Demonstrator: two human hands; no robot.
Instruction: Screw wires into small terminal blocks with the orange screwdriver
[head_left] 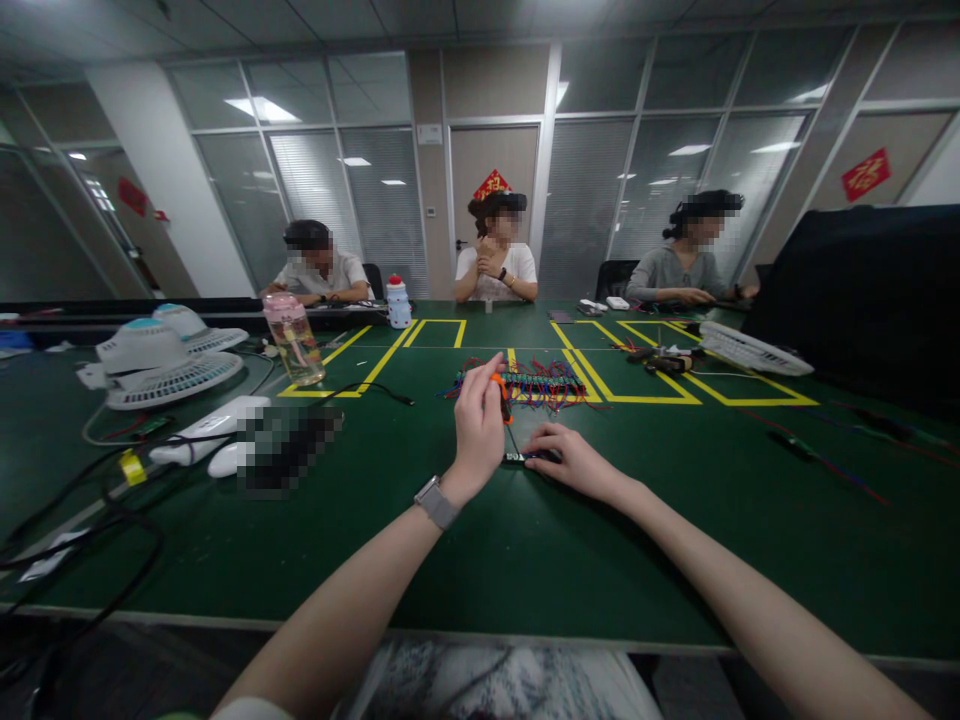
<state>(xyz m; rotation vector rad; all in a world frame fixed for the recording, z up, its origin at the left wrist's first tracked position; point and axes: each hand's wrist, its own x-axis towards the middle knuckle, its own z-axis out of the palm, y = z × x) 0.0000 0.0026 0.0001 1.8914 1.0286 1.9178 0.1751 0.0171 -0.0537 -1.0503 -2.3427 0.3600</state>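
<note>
My left hand [481, 418] is closed around a screwdriver [505, 400] with an orange and black handle. The tool stands nearly upright, its thin shaft pointing down at a small dark piece [514, 457] with whitish marks on its end. Fingers bent, my right hand [568, 458] presses that piece against the green table [480, 570] and hides most of it. Just beyond both hands lies a row of small green circuit boards [551, 382] with red and blue wires sticking out.
At left are white fans [169, 360], a pink-lidded bottle [295, 340], black cables [112, 530] and a white power strip [217, 425]. Tools [664, 358] and a white fan grille [754, 348] lie at back right. A wired board [791, 445] is at right. Three people sit across.
</note>
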